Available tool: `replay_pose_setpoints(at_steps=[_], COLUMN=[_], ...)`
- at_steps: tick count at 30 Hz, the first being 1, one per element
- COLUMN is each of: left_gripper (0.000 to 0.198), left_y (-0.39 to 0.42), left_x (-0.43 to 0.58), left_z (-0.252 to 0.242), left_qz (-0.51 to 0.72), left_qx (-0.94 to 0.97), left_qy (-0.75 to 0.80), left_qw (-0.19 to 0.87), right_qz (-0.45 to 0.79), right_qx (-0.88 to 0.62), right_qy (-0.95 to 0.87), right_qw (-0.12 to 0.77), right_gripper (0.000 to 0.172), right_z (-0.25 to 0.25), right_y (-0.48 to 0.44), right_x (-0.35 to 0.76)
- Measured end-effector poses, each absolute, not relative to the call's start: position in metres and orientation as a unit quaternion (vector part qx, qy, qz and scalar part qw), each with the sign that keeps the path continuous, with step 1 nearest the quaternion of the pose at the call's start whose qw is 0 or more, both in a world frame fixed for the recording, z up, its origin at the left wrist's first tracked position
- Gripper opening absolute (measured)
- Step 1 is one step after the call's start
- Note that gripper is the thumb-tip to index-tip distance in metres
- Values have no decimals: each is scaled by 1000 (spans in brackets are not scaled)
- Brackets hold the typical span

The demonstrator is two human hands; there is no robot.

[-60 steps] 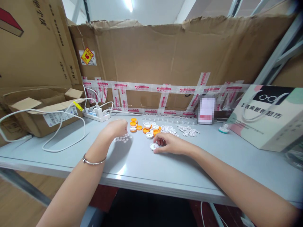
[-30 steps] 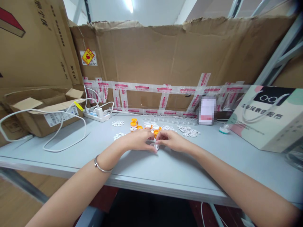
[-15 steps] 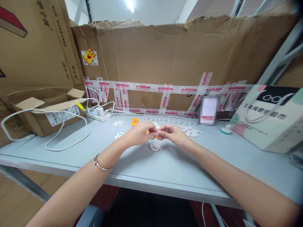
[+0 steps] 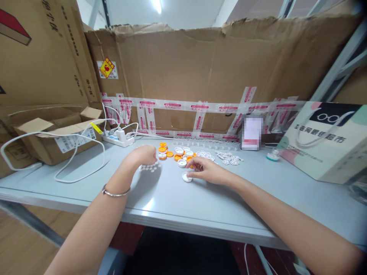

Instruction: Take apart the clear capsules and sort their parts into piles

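Observation:
My left hand [image 4: 145,154] is curled over a cluster of small white discs [image 4: 149,168] left of centre. Its fingertips point down and are hidden, so whatever they pinch does not show. My right hand [image 4: 207,170] is at a round white cap [image 4: 186,178] lying flat on the table. Its thumb reaches the cap's right edge, and the index finger stays apart above it. Behind this hand are several white ring-shaped caps [image 4: 181,163] mixed with orange rings [image 4: 177,157]. More orange rings [image 4: 163,150] are stacked beside my left hand.
White flat parts [image 4: 229,158] lie in a pile behind my right hand. A row of clear plastic pieces [image 4: 210,145] runs along the back. A phone [image 4: 252,132], a teal-based bottle top [image 4: 273,155] and a paper bag [image 4: 321,141] stand right. Left are a power strip [image 4: 119,140] and an open carton [image 4: 57,147].
My hands were together above the cap; they have separated. The left moved left to the white discs, the right came down to the cap. The cap's inside now looks whiter.

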State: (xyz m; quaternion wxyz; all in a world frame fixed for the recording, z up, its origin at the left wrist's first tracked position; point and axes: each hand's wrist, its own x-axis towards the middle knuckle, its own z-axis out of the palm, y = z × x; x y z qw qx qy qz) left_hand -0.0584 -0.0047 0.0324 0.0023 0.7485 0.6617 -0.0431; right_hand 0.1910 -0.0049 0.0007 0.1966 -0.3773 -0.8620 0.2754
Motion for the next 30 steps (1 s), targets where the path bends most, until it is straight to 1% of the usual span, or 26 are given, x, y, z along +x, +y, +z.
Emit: replay_pose_setpoints(at_steps=[3,9,11,14,16,18,21,24,27,30], left_gripper=[22,20,20,25,27,26,21,15,11,10], left_y=[-5,-5,-5,-6,-8,-12,-19,-23,-20,-16], left_x=[-53,-52,-53,-52,-48,-40,-22,-6,3,6], left_z=[33,32,32,33,34,35,33,25,14,8], left_qz=[-61,-78,-72,-47,-9,69,172,158,128,130], left_qx=[741,733,730,723,732,776,868,913,920,917], left_qy=[668,675,679,689,681,626,461,352,343,352], left_qw=[4,16,12,-10,-24,-14,67,134,140,139], right_qz=[288,311,312,312,318,332,338,321,321,329], right_qx=[-382,-372,-369,-369,-368,-363,-345,-330,-342,-349], right_qy=[-860,-860,-861,-862,-860,-856,-862,-875,-870,-863], right_qw=[179,160,155,156,157,159,157,151,155,160], right_gripper=[26,31,33,35,36,38,42,39,32,31], right_z=[-1,-3,-4,-4,-4,-3,-2,-2,-4,-6], right_y=[-4,-4,-4,-4,-4,-5,-6,-6,-4,-3], right_x=[191,191,191,191,191,191,192,191,190,189])
